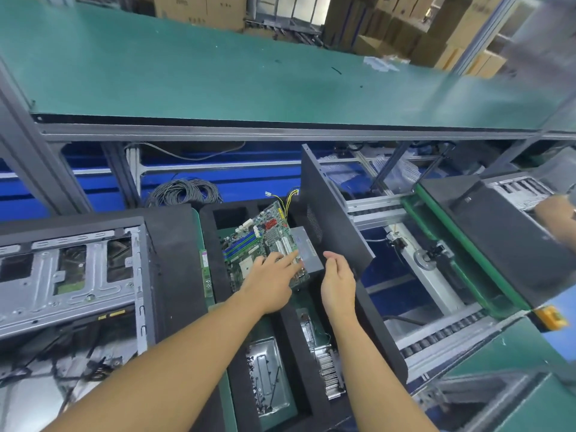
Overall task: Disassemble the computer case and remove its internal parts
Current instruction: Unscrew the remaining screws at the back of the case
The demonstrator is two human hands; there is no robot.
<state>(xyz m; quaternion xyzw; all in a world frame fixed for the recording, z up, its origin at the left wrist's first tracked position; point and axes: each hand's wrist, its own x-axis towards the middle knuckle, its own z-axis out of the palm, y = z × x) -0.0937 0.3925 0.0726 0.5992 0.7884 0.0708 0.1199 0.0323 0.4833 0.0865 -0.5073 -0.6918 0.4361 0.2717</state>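
your left hand (pixel 274 277) rests straight fingers on the green circuit board (pixel 257 241) at centre; right hand (pixel 338 283) open. hard pressing could crack it.

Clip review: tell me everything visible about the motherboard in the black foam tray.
The motherboard is a green circuit board with blue and green memory slots, white expansion slots and a red part. It lies face up, askew, in the black foam tray. A grey metal box overlaps its right side, yellow wires show at its far corner, and the straight fingers of the left hand touch it.
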